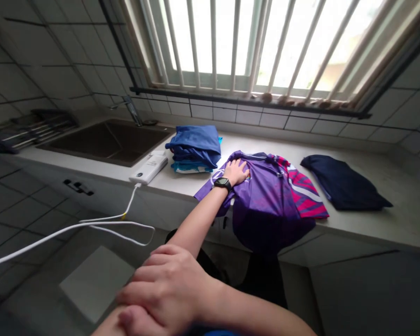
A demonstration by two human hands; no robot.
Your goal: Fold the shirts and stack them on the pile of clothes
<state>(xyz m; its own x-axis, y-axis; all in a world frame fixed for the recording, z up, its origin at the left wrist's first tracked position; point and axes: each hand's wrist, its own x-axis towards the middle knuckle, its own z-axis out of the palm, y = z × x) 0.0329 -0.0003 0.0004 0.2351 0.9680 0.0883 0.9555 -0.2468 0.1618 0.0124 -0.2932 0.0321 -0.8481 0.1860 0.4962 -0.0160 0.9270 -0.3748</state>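
Right of sink (105, 142); left hand (236, 171) open flat on purple jersey (269, 200); right hand (164, 289) gripping left forearm (192, 224)

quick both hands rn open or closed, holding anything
left hand: open, lying flat on the purple jersey, holding nothing
right hand: closed over the left forearm, holding no object

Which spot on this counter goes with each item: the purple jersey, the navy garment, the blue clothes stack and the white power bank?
Items:
1. purple jersey
2. navy garment
3. blue clothes stack
4. white power bank

Spots:
A. far right
B. under the left hand
C. at the back, left of the jersey
D. front edge, with a white cable attached

Pairs: 1-B, 2-A, 3-C, 4-D
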